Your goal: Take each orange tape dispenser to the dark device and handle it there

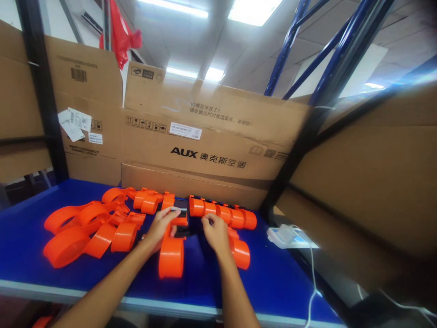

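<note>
My left hand [161,229] is closed around an orange plastic piece [180,221], the thumb lying along its top near a dark strip. Just below it hangs or rests an orange ring [171,258]; whether the two are one part I cannot tell. Behind the fingers a dark flat object [181,204] shows in part. My right hand [215,232] is a short way to the right, fingers curled with the tips together; what they hold, if anything, is hidden. Beside its wrist sits another orange ring [241,253], partly covered by the hand.
Several loose orange rings [65,246] spread over the left of the blue table [205,282]. A row of orange rings with dark clips [223,212] lies at the back right. A white power strip [290,237] with a cable stands right; cardboard [218,136] walls the back.
</note>
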`<state>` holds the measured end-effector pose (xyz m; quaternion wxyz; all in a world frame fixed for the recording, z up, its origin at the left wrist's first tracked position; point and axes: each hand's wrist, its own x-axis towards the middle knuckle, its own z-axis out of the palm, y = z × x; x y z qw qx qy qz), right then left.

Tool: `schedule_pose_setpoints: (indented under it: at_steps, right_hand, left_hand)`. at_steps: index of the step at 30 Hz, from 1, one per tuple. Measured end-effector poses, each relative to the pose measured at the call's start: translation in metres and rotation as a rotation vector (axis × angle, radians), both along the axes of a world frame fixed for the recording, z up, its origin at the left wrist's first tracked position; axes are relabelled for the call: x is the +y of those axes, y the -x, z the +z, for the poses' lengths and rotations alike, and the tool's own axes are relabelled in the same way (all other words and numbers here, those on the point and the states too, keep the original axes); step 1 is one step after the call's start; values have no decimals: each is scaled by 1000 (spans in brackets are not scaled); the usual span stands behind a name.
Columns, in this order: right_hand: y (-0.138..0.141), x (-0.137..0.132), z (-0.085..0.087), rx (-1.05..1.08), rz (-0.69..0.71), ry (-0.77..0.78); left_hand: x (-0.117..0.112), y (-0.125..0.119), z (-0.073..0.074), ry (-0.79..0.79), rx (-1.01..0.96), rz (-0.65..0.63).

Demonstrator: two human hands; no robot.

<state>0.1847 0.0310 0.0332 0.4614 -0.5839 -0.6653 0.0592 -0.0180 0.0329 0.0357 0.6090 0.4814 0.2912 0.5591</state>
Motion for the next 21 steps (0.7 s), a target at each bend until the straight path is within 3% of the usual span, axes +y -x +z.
schedule_pose_setpoints:
  at_steps: [4,9,17,21]
  right_hand:
    - [10,-8,8,108,213,-150]
    - [29,-22,21,97,550,-180]
    - [29,-20,20,115,513,-180]
    - [24,-17,16,135,445,-178]
  left_hand:
    - [0,-2,-2,-8,40,-12]
    - [-1,-4,-3,-15,62,-39]
    - [-3,-5,0,22,43,-23]
    - [1,2,4,75,-63,-24]
